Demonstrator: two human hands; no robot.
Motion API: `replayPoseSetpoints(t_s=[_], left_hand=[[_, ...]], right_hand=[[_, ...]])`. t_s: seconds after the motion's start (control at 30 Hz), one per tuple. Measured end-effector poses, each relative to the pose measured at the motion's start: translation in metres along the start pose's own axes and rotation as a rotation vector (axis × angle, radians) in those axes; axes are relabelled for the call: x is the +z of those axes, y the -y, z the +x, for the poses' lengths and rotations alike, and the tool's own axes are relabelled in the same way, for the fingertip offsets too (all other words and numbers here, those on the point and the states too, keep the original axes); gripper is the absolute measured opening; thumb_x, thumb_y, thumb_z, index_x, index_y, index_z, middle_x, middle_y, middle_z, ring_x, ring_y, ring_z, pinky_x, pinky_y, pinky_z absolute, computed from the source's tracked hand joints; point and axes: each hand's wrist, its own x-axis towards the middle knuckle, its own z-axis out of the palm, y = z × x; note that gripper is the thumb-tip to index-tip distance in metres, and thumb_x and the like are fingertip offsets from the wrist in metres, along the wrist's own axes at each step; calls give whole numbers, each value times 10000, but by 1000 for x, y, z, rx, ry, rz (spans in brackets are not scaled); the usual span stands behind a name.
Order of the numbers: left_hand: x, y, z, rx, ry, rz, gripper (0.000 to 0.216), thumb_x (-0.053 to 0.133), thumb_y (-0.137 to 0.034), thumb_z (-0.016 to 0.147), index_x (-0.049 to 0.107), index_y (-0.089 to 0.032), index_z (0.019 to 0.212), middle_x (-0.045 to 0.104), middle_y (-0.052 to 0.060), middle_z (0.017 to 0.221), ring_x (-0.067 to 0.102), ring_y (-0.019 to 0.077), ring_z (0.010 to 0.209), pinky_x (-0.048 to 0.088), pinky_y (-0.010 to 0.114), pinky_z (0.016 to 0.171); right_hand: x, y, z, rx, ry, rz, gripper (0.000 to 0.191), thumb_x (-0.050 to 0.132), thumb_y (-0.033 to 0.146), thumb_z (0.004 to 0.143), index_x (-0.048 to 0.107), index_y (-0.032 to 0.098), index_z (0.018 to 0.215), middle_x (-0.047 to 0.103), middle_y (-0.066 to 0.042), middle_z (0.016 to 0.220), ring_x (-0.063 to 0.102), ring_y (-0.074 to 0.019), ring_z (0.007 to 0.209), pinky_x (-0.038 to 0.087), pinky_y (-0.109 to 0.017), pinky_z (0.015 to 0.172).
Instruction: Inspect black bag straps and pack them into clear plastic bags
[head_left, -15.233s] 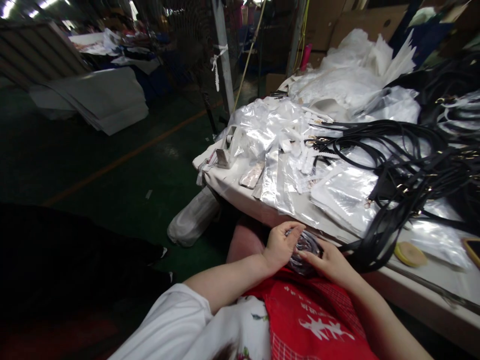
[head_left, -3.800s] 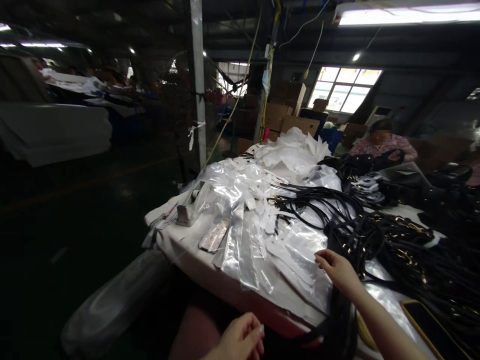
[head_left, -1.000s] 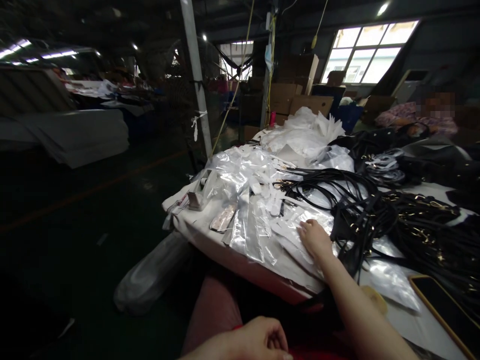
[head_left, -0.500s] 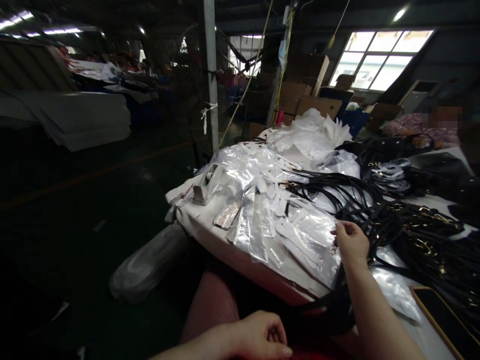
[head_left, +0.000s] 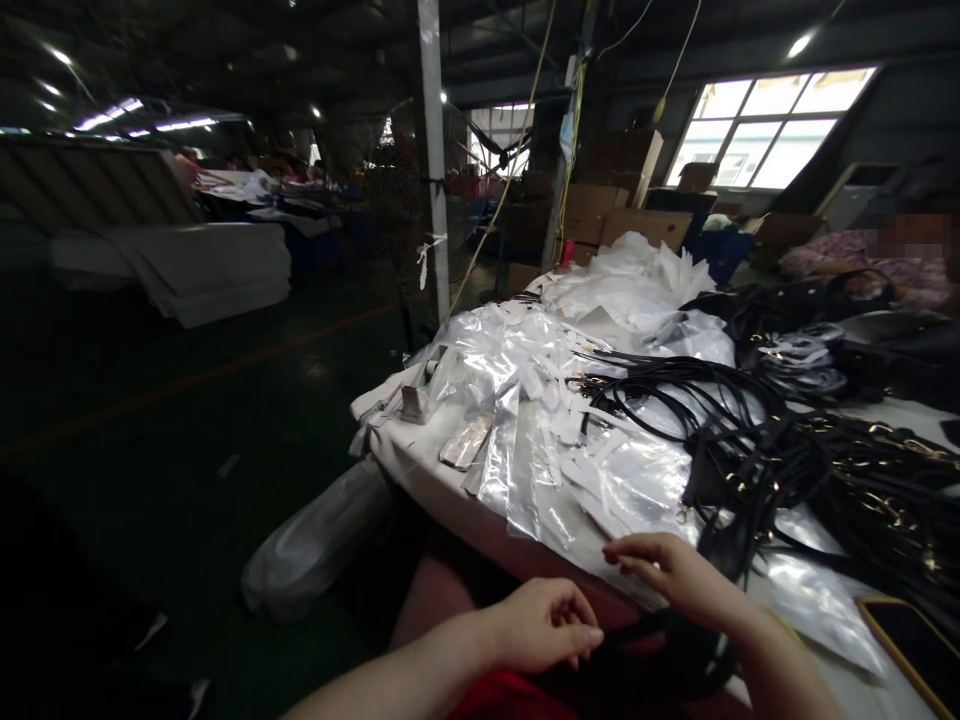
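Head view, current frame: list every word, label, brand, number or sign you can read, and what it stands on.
No text can be read in this view.
Cardboard boxes at the back: too dark and far to tell whether anything is printed.
Patterned flat item: too small and glossy to make out any lettering.
Phone at the right: dark screen, no characters visible.
Clear plastic bags and black straps: no legible lettering.

grey pole [head_left: 433, 140], window [head_left: 776, 135], cardboard boxes [head_left: 589, 210]
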Motion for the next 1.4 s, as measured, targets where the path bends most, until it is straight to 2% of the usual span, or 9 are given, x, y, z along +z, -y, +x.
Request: replayPoseSetpoints(t_s=[0.07,0.17,0.3,0.5,0.7,0.83,1.0,1.1,1.4], left_hand=[[1,1,-4,-16,14,8,580,756,-619,647,614,-126,918,622,7,715,568,103,591,434,239,580],[0,8,-11,-37,-3,16,557,760,-590,659,628,-121,929,621,9,706,569,109,589,431,243,578],[-2,17,-14,-58,-35,24,527,784,-541,650,635,-120,929,623,12,714,568,109,583,435,249,584],[-4,24,-12,-49,-40,8,471,794,-485,651,632,-130,916,614,1,708,564,106,578,430,240,568],[-5,26,-11,-65,-38,30,444,793,-454,657,628,-131,914,608,-5,693,567,110,582,428,240,574],[-5,24,-14,-53,-31,37,432,790,-447,664,629,-134,916,618,0,707,568,109,596,430,243,590],[-5,25,-16,-45,-38,2,435,790,-453,665,616,-134,903,603,-6,693,569,115,602,436,250,602],[-5,28,-14,-53,-23,4,427,796,-449,663,614,-135,890,597,-8,687,574,119,608,440,253,605],[-7,30,-14,-47,-32,43,427,786,-446,671,626,-136,917,604,-5,695,573,119,618,438,252,615]], right_hand=[[-12,-10,16,105,-137,-76,371,519,446,866,749,206,1032,774,-64,905,706,-223,741,558,-329,745],[-34,-30,47,243,-414,-232,419,450,390,894,688,161,1154,730,-136,1077,690,-274,863,512,-422,857],[-34,-49,81,300,-532,-393,326,473,268,912,681,137,1127,607,-194,1289,610,-305,1113,429,-449,981],[-12,-56,86,313,-510,-480,204,597,350,927,676,163,929,685,-68,1070,637,-193,924,493,-402,867],[-29,-47,79,355,-560,-492,252,516,355,952,671,159,989,696,-70,1023,645,-179,838,487,-339,787],[-28,-26,70,313,-452,-518,317,451,395,930,703,208,980,723,-60,972,664,-194,810,461,-290,731],[-3,-5,43,318,-245,-602,286,646,385,758,701,181,951,719,-116,994,658,-291,939,435,-335,780],[11,2,39,372,-176,-618,329,610,371,800,679,141,1024,719,-159,974,665,-314,914,441,-370,770],[37,34,102,408,-157,-533,281,587,383,946,629,154,1104,661,-68,1089,648,-199,938,536,-408,833]])
